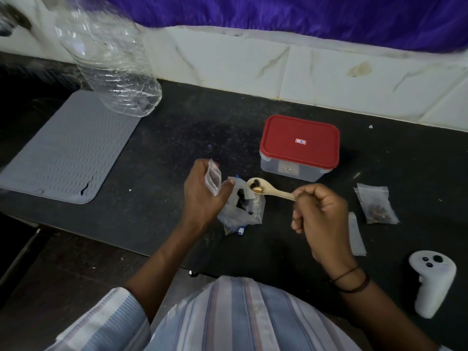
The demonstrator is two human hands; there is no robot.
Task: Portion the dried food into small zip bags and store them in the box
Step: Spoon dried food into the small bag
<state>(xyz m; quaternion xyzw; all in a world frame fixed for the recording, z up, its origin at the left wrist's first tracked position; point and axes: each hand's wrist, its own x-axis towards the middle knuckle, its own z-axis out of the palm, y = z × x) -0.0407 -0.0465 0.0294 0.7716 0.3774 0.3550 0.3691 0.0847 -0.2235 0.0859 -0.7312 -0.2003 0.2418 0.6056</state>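
The left hand holds a small zip bag pinched between fingers and thumb, raised just above the worktop. The right hand has its fingers curled round the handle of a wooden spoon; the spoon's bowl carries a few pieces of dried food – some dark, one tan – and sits over the mouth of the crumpled supply bag, which lies on the worktop between the two hands, with more dark pieces showing inside.

The box, clear with a red lid in place, stands just behind the spoon. To the right of the right hand lies a filled bag with dark contents, flat on the worktop, and nearer the wrist an empty bag.

At the far left a grey ribbed mat lies on the worktop, with a clear plastic bottle at its back corner. A white controller rests at the lower right.
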